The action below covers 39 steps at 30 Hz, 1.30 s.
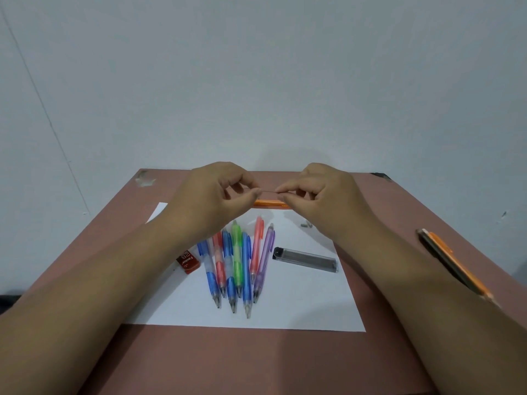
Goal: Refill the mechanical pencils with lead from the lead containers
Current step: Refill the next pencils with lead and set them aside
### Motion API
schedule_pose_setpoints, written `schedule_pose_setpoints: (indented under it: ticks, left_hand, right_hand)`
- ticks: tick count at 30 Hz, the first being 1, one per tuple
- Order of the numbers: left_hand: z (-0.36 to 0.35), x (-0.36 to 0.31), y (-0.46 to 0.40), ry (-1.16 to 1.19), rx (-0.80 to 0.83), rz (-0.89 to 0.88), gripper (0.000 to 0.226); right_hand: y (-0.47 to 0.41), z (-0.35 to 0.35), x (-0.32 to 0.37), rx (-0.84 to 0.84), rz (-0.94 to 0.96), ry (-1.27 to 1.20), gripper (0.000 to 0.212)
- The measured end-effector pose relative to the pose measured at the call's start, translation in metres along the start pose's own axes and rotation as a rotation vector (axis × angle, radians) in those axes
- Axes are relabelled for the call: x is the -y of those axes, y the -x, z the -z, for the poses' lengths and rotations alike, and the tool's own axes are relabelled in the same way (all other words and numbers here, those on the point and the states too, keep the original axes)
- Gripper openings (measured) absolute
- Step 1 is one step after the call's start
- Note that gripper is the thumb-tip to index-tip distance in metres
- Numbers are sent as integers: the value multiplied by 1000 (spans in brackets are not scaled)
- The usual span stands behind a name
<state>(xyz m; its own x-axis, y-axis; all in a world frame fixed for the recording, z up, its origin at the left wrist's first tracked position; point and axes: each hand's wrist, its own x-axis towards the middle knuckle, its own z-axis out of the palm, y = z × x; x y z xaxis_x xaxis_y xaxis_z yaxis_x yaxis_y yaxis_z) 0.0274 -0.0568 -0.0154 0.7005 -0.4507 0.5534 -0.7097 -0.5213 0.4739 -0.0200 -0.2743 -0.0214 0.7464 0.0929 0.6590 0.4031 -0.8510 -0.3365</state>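
Above the far edge of the tabletop (399,201): two bare hands, raised, forearms reaching in from the near corners.

Left hand (211,195): back toward the camera, fingers curled, thumb and forefinger tips pinched on one end of a thin dark lead (268,191).

Right hand (322,195): mirrored pose, fingers curled, thumb and forefinger pinching the other end of the same lead. Lead held level between the two hands, clear of the table.

Orange pencil (271,203): lies crosswise just under the hands, at the far edge of the white sheet (299,303); both ends hidden by the fingers.

White sheet, centre of the tabletop, carries:
- Seven mechanical pencils (236,266) in a fanned bundle, tips toward the near edge; three blue, two red or coral, one green, one purple; bodies touching or overlapping.
- Clear lead container (306,259), dark cap, lying flat beside the bundle toward the right edge; dark leads visible inside.
- Small grey pieces (306,224), near the right wrist; too small to identify.

Red lead container (187,262): at the left edge of the sheet, partly under the left forearm. Marked "2B"; a brand line beneath is too blurred to read.

Right edge of the tabletop: a black pencil and an orange pencil (453,260) side by side, partly hidden by the right forearm.
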Motion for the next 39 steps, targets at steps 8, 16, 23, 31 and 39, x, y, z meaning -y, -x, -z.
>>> schedule_pose_setpoints:
  ticks: [8, 16, 23, 31, 39]
  left_hand:
    - [0, -4, -9, 51, 103, 180, 19]
    - [-26, -4, -45, -356, 363, 105, 27]
    - [-51, -8, -62, -533, 455, 37, 27]
    - [-30, 4, -52, -517, 315, 33, 18]
    - [-5, 3, -16, -266, 54, 77, 17]
  right_hand:
    - [-2, 0, -14, -119, -143, -27, 8]
    - [-2, 4, -17, -152, -235, -84, 8]
    - [-1, 5, -13, -157, -296, -169, 8]
    - [1, 10, -1, -240, -302, -320, 9]
    - [8, 17, 31, -310, -148, -597, 8]
